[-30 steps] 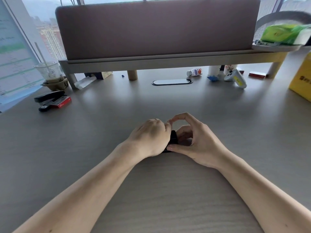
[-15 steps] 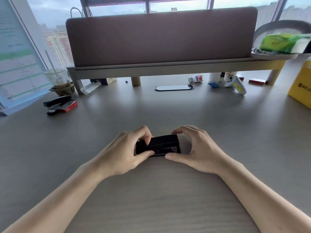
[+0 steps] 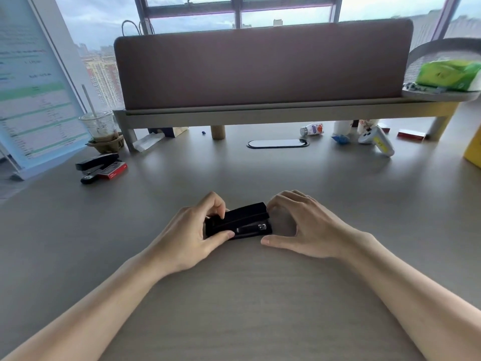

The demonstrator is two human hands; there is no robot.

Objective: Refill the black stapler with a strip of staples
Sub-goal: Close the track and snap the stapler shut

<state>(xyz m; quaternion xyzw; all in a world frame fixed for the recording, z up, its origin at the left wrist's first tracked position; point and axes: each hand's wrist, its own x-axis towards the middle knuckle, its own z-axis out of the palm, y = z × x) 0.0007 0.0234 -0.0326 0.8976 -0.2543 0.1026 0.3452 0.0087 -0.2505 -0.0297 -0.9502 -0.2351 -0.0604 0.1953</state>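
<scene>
A black stapler point(image 3: 243, 222) lies on the grey desk point(image 3: 234, 295) in front of me, its metal front end pointing right and its top arm slightly raised. My left hand point(image 3: 192, 233) grips its left end, thumb along the near side and fingers over the top. My right hand point(image 3: 304, 226) rests on the desk just right of the stapler, fingers curled and apart, thumb near the front corner, holding nothing. No staple strip shows near my hands.
At the far left lie a second black stapler point(image 3: 96, 164) and a red staple box point(image 3: 113, 171), beside a plastic cup point(image 3: 100, 127) and a standing sheet. A padded divider on a shelf point(image 3: 263, 66) closes the back; small bottles and a yellow box point(image 3: 473, 149) sit right.
My hands have drawn apart and uncovered the stapler. The left hand slid to its left end and the right hand came off it. My view tilted up a little.
</scene>
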